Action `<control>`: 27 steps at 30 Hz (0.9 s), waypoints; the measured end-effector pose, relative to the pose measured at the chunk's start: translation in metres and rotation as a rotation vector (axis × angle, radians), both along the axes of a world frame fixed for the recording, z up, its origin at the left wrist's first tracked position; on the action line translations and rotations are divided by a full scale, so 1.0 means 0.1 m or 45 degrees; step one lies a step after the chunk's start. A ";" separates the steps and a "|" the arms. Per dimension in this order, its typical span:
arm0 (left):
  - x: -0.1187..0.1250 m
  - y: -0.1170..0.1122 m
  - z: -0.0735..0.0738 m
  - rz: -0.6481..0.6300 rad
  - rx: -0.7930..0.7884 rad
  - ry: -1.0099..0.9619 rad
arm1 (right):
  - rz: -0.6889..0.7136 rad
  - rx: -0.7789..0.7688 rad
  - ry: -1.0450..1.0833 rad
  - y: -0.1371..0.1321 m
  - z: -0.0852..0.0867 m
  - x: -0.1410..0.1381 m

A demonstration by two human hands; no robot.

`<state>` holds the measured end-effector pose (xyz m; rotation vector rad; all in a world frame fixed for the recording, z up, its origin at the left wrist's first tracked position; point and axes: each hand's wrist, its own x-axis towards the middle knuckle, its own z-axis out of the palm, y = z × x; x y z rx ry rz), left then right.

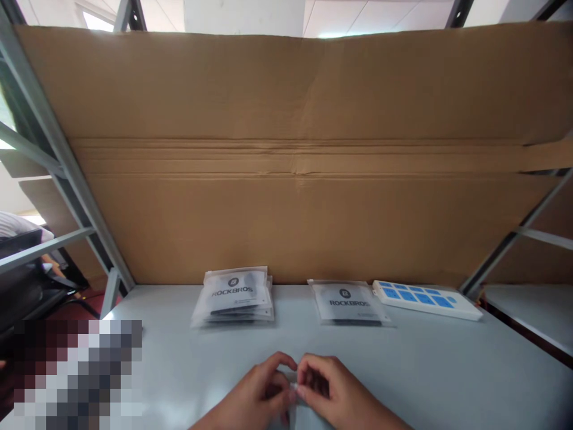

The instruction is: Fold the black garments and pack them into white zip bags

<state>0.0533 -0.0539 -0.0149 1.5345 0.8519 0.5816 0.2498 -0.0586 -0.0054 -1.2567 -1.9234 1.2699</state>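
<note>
My left hand [255, 394] and my right hand [331, 391] meet at the bottom middle of the view, just above the table's near edge. Their fingertips pinch a small whitish, translucent item [293, 389], mostly hidden by my fingers. Further ahead on the pale grey table [403, 370] lies a stack of several frosted ROCKBROS packets [233, 297]. A single ROCKBROS packet [347, 301] lies to its right, and a white card with blue rectangular panels [425, 300] lies beyond that. My hands touch none of these.
A large brown cardboard sheet [286, 149] stands against the table's far edge, with a grey metal shelf upright [58, 161] at the left. A dark chair [27, 286] stands beyond the table's left side. A pixelated patch [76, 376] covers the lower left corner.
</note>
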 end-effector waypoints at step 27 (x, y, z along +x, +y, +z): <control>-0.50 0.39 0.22 0.150 0.533 0.268 | 0.364 -0.254 -0.119 0.40 0.18 1.09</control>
